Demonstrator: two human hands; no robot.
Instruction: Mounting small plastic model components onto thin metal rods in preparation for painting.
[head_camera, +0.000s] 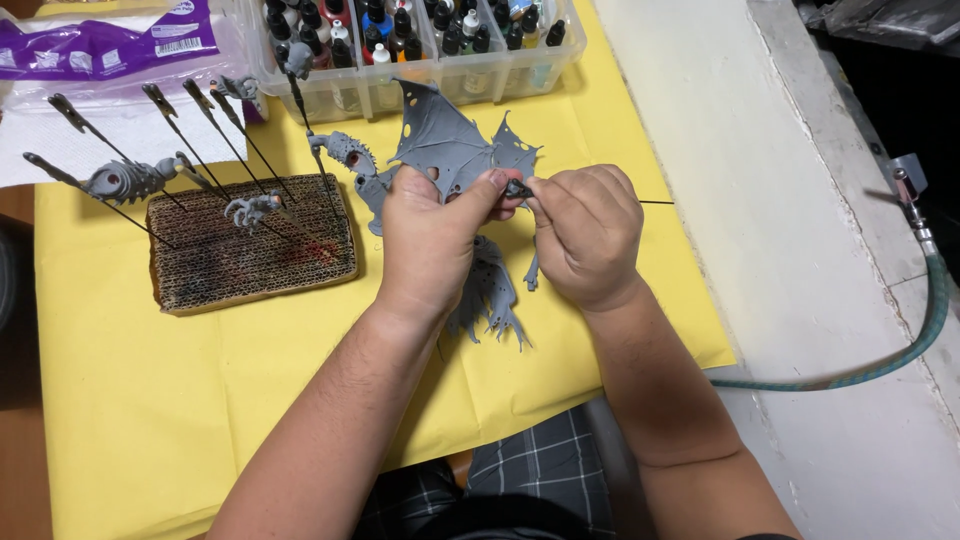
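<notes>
Holding a grey winged model (455, 150) over the yellow paper (150, 400) on the bench, the left hand (430, 235) has its grip clamped on the wing. At three o'clock, the right hand (585, 235) pinches a small black clip (518, 188) touching the wing. A cardboard block (250, 265) sits at nine o'clock.

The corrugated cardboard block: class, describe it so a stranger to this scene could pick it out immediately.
Start at the yellow sheet covering the table. Left of the left hand lies the cardboard block, brown and rectangular. Unlike anything nearby, thin clip sticks stand stuck in it, some gripping grey model parts.
</notes>
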